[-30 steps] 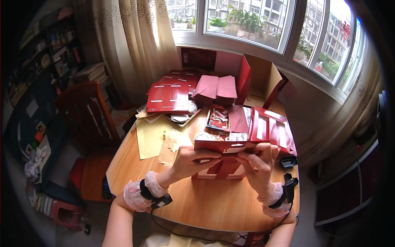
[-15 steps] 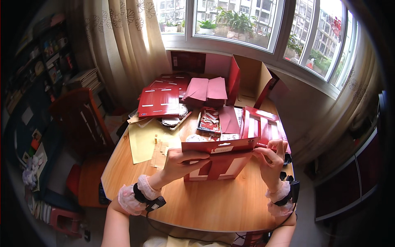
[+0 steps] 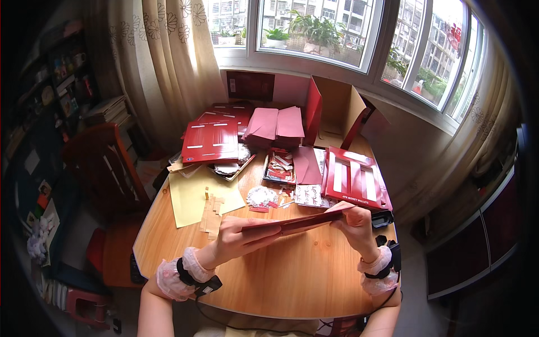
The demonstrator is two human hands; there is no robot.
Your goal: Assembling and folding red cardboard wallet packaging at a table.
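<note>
Over the near middle of the wooden table, a flat red cardboard sleeve (image 3: 303,223) is held between my hands, seen almost edge-on. My left hand (image 3: 234,238) grips its left end, with the fingers along the near side. My right hand (image 3: 357,230) pinches the right end between thumb and fingers. Beyond the sleeve lies a stack of similar red sleeves with white strips (image 3: 355,177) at the right. A heap of small white pieces (image 3: 261,196) and a white card with dark marks (image 3: 308,195) lie just past my hands.
A tray of red and white scraps (image 3: 279,166) sits mid-table beside a pink envelope (image 3: 307,165). Behind are pink stacks (image 3: 275,124), red printed sheets (image 3: 211,140) and an open cardboard box (image 3: 336,115). Yellow paper (image 3: 185,196) with tan tape strips (image 3: 211,218) lies left; a black tray (image 3: 382,218) right.
The sleeve has tipped from standing upright, its front panel facing me, to nearly edge-on and raised off the table. My right hand has shifted from its upper corner to grip its right end.
</note>
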